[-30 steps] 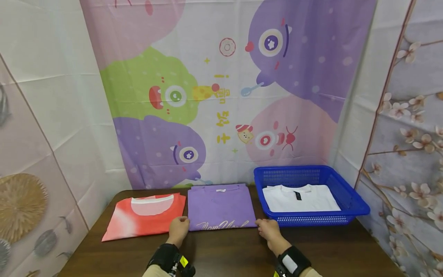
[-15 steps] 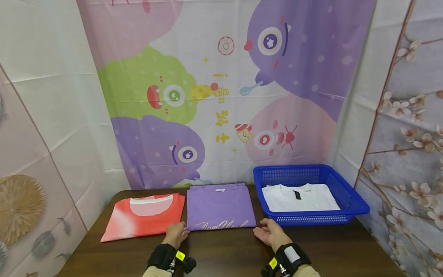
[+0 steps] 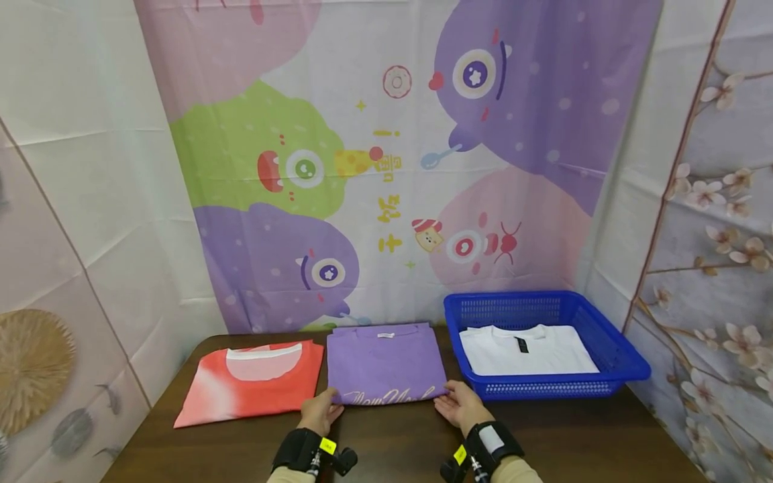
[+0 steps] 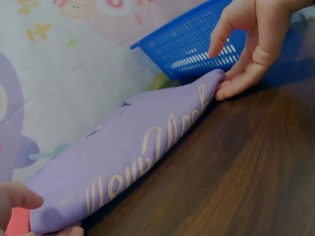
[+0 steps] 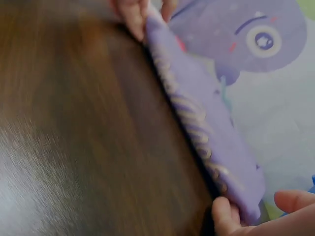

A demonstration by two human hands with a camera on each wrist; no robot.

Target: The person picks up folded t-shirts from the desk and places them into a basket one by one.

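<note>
Here's the left hand (image 3: 318, 410) at the near left corner of a purple rectangular folded fabric T-shirt (image 3: 385, 365), and on my left-wrist feed it's holding that corner, thumb over the top, a finger tucked underneath. Across to the right hand (image 3: 461, 408), and it's holding the near right corner, fingers curled under the edge; that same feed shows me its thumb standing just off the cloth. So the purple shirt sits squarely between the two hands, on the dark brown wood-grain worktop (image 3: 386, 443). Cream script lettering (image 3: 389, 394) runs along its near edge, from one hand towards the other. How firmly either hand grips, I can't tell, and the right-wrist feed is blurred. Each wrist wears a black strap (image 3: 297, 449), just behind the hand. Out on the left hand's outer side I've got a red and pale pink folded fabric T-shirt (image 3: 266, 389), lying just beside the purple one. Beyond the right hand, on its outer side, there's a blue rectangular plastic basket (image 3: 634, 365) with perforated walls, and inside it lies a white folded fabric T-shirt (image 3: 543, 359) with a black neck label (image 3: 523, 345). Ahead of both hands hangs a fabric backdrop (image 3: 398, 288) printed with purple, green and pink cartoon creatures
</note>
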